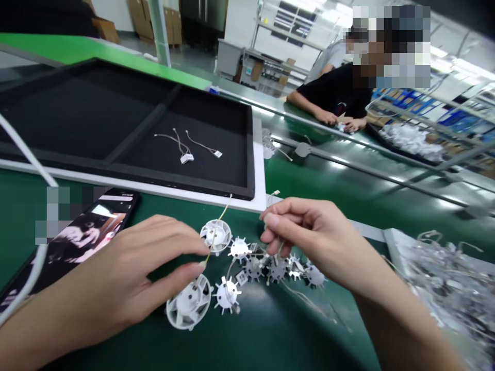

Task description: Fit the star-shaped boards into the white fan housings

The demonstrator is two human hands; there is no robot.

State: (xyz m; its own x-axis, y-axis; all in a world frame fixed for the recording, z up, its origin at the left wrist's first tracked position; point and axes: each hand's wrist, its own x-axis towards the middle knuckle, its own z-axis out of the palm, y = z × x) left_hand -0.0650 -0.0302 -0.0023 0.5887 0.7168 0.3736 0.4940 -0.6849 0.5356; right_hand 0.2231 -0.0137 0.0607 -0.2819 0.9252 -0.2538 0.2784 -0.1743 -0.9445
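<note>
My left hand (154, 263) is at the left, its thumb and forefinger closing on a thin yellowish wire (209, 256) just above a white spoked ring (189, 304). A second spoked ring (215, 237) lies beyond the fingertips, with a wire running up from it. My right hand (301, 226) is raised over the parts in a pinch; what lies between its fingertips is too small to make out. Below and between the hands sit several small white toothed discs with wires, including one nearer disc (226, 295) and another (240, 249).
A black divided tray (143, 129) holds a few wired tags (187, 158). A phone (96, 221) and white cable (29, 149) are at the left. Wired parts (456, 288) are heaped at the right. Across the green bench, a co-worker (336, 93) handles a small white part.
</note>
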